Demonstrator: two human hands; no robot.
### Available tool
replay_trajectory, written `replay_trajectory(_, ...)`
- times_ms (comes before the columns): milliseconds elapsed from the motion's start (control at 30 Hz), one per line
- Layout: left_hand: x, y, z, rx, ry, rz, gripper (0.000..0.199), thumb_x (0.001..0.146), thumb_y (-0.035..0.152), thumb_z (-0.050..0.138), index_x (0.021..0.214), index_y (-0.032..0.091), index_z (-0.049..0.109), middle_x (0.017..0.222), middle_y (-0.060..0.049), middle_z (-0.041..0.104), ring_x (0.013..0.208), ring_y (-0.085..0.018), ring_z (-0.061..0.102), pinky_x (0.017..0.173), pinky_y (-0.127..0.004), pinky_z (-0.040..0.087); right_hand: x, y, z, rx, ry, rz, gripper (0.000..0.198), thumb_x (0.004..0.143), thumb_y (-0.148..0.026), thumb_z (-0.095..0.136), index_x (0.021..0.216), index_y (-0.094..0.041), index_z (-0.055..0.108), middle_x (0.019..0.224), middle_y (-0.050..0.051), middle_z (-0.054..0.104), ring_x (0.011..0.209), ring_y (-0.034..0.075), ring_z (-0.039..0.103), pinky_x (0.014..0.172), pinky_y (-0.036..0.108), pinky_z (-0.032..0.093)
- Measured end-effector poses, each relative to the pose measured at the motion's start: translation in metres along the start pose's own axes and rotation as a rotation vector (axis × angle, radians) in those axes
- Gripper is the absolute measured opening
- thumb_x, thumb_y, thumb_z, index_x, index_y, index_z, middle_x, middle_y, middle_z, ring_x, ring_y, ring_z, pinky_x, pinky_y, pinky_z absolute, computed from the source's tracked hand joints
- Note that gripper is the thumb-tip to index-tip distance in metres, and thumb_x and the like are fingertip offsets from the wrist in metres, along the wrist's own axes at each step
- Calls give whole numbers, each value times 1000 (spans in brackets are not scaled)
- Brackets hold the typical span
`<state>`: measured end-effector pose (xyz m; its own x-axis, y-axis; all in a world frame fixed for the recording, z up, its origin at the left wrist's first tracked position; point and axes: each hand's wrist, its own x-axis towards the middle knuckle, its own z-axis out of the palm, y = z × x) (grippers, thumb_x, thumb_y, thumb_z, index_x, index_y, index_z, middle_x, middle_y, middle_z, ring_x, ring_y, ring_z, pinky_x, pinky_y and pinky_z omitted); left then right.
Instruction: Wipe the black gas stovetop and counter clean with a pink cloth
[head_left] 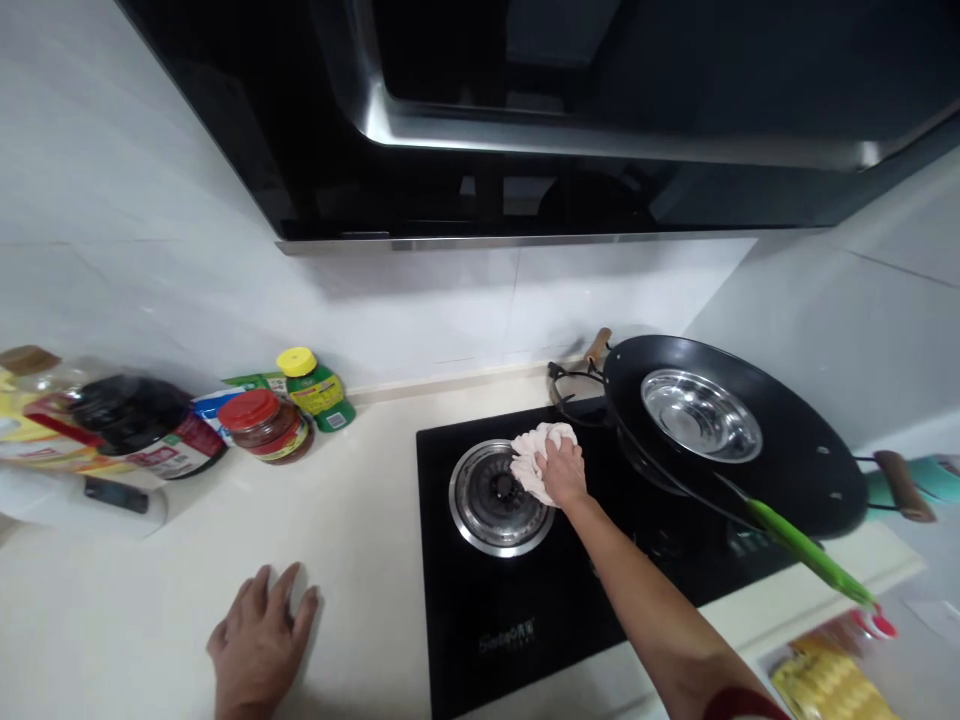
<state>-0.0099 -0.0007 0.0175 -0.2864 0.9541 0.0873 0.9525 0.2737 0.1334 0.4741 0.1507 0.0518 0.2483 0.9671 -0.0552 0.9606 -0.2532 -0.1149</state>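
Observation:
My right hand (564, 470) is closed over a crumpled pale pink cloth (531, 462), pressing it to the right rim of the left gas burner (501, 498). That burner has a shiny metal ring and is set in a black glass cooktop (480, 610). Part of the cloth is hidden under my fingers. On the pale countertop (367, 580), left of the cooktop, my left hand (262, 635) rests palm down with its fingers spread, holding nothing.
A large black wok (795, 430) with a metal bowl (701, 415) inside and a green-handled utensil (806, 550) covers the right burner. Along the wall at left stand a red-lidded jar (268, 428), a green bottle (316, 390) and a dark-capped bottle (142, 425). A range hood (525, 190) hangs above.

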Motion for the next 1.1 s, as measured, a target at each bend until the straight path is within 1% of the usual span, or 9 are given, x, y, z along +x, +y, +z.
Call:
replay_trajectory(233, 1, 7, -7, -21, -62, 13, 62, 100, 56, 23, 144, 23, 52, 160, -19, 39, 152, -36, 30, 118, -61, 30, -83, -4, 9, -5, 48, 158, 53, 106, -41, 37, 147, -14, 57, 137, 21, 53, 117, 34, 51, 101, 45, 40)
replay_trajectory(467, -3, 17, -23, -89, -94, 16, 61, 100, 55, 23, 143, 23, 51, 161, -20, 35, 154, -37, 25, 118, -62, 26, -176, -43, 22, -18, 109, 191, 50, 103, -41, 40, 136, -13, 65, 132, 23, 57, 113, 36, 52, 95, 49, 43)
replay_trajectory(567, -5, 18, -26, -105, -81, 41, 60, 100, 55, 21, 141, 24, 52, 159, -20, 37, 152, -38, 27, 117, -62, 26, -211, -74, 26, 24, 98, 125, 49, 100, -44, 46, 138, -18, 64, 135, 21, 56, 116, 38, 51, 95, 53, 43)
replay_trajectory(700, -6, 18, -29, -117, -57, 68, 58, 100, 54, 20, 137, 25, 53, 154, -19, 42, 150, -38, 31, 115, -61, 29, -254, -119, 32, 157, 57, -40, 49, 93, -48, 58, 137, -26, 64, 139, 17, 54, 118, 39, 48, 96, 55, 41)
replay_trajectory(800, -6, 18, -31, -121, -56, 82, 55, 99, 53, 24, 136, 25, 54, 151, -19, 47, 149, -38, 33, 113, -60, 31, -284, -137, 38, 273, 35, -175, 48, 88, -45, 65, 133, -31, 64, 142, 13, 52, 122, 37, 45, 99, 54, 39)
replay_trajectory(900, -5, 18, -30, -126, -62, 78, 53, 96, 51, 33, 139, 27, 52, 152, -17, 48, 150, -39, 31, 113, -61, 29, -307, -128, 45, 329, -18, -350, 48, 84, -43, 69, 130, -34, 65, 141, 8, 52, 122, 34, 44, 99, 51, 39)
replay_trajectory(967, -4, 17, -27, -122, -67, 78, 53, 96, 50, 35, 141, 27, 51, 155, -18, 47, 151, -39, 29, 113, -62, 28, -314, -106, 51, 317, -12, -381, 50, 83, -40, 68, 132, -31, 65, 138, 9, 54, 119, 33, 45, 99, 50, 39)
replay_trajectory(1033, -3, 16, -24, -117, -72, 81, 54, 96, 50, 34, 141, 27, 51, 156, -18, 45, 152, -39, 29, 113, -62, 28, -313, -74, 56, 270, 63, -296, 53, 85, -36, 64, 137, -26, 63, 140, 12, 53, 119, 33, 46, 102, 51, 39)
replay_trajectory(1100, -3, 15, -22, -110, -74, 80, 55, 97, 51, 32, 141, 26, 51, 157, -19, 45, 151, -39, 29, 114, -61, 28, -304, -35, 57, 192, 156, -141, 56, 89, -35, 57, 143, -20, 60, 147, 18, 48, 123, 35, 45, 105, 53, 38)
